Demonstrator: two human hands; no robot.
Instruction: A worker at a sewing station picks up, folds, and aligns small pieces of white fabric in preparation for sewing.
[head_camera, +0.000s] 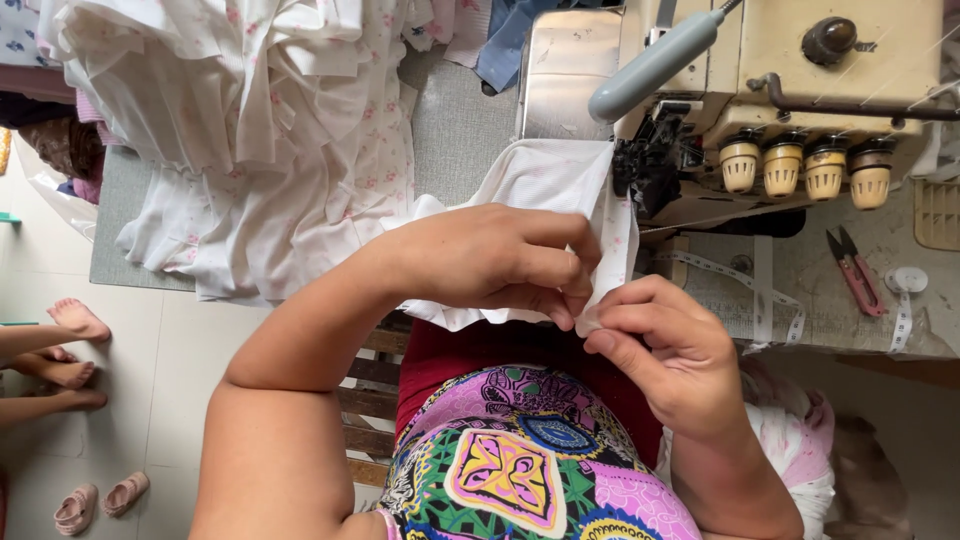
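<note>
A piece of white fabric (545, 180) lies on the sewing table, running up to the presser foot (650, 165) of a beige overlock sewing machine (800, 60). My left hand (500, 260) rests on the cloth and pinches its near edge with closed fingers. My right hand (665, 350) pinches the same edge right beside it, thumb and forefinger together at the hem. The two hands touch at the fingertips, just below the machine's needle area.
A heap of white cloth with small pink flowers (260, 130) covers the grey table (460, 130) at the left. Red thread snips (855, 270) and a measuring tape (760, 300) lie at the right. Several tension knobs (805, 168) line the machine. Another person's bare feet (70, 345) and small pink sandals (100, 500) are on the floor at left.
</note>
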